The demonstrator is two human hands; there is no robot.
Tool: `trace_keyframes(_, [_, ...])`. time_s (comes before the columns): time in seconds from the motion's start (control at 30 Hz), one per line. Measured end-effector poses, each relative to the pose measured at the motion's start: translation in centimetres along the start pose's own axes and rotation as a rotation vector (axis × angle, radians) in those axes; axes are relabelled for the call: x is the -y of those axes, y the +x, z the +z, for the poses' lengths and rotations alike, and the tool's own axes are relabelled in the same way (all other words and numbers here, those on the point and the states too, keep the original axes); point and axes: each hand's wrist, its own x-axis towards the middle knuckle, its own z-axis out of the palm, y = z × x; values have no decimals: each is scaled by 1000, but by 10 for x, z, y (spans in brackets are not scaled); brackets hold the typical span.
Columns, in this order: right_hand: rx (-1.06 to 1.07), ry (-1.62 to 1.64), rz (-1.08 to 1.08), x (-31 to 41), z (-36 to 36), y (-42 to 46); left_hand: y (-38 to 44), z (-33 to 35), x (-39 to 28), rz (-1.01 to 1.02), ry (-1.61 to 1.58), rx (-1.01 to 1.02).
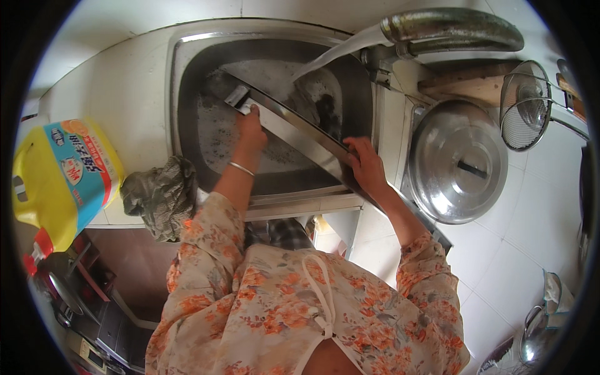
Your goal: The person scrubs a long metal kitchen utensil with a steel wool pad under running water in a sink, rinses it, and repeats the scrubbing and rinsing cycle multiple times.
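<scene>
A long, trough-like metal piece (pixel 300 129) slants across the sink (pixel 220 161), from the basin's upper left to beyond its lower right rim. My left hand (pixel 252 127) holds a small scraper-like tool with a metal head (pixel 237 96) against the piece's inner face; the exact kind of tool cannot be told. My right hand (pixel 368 165) grips the piece's upper edge near the basin's lower right corner. Water streams from a thick metal spout (pixel 450 28) into the basin behind the piece. Dark residue and a crumpled dark thing lie in the basin water.
A yellow detergent jug (pixel 47 178) lies on the left, beside a crumpled grey-green cloth (pixel 161 199) at the counter edge. On the right stand a round metal lid (pixel 457 161) and a wire strainer (pixel 525 105), with a wooden board (pixel 464 86) behind them.
</scene>
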Motion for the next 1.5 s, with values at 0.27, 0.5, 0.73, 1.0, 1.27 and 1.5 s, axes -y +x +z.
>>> trace_keyframes(0.27, [180, -416, 131, 16, -3, -14, -83, 26, -19, 15, 25, 93])
trace_keyframes(0.5, [55, -478, 61, 4, -39, -60, -90, 30, -59, 119, 116, 273])
trace_keyframes(0.73, [-145, -496, -62, 4, -60, -84, -90, 43, -70, -3, -149, 423])
trace_keyframes(1.0, [-127, -501, -87, 15, -74, -97, -22, 56, -72, 416, 234, 233])
trace_keyframes(1.27, [-140, -367, -44, 10, -57, -73, -83, 89, -78, 99, -202, 55])
trace_keyframes(1.5, [-139, -260, -144, 13, -49, -46, -83, 52, -108, -48, -270, 255])
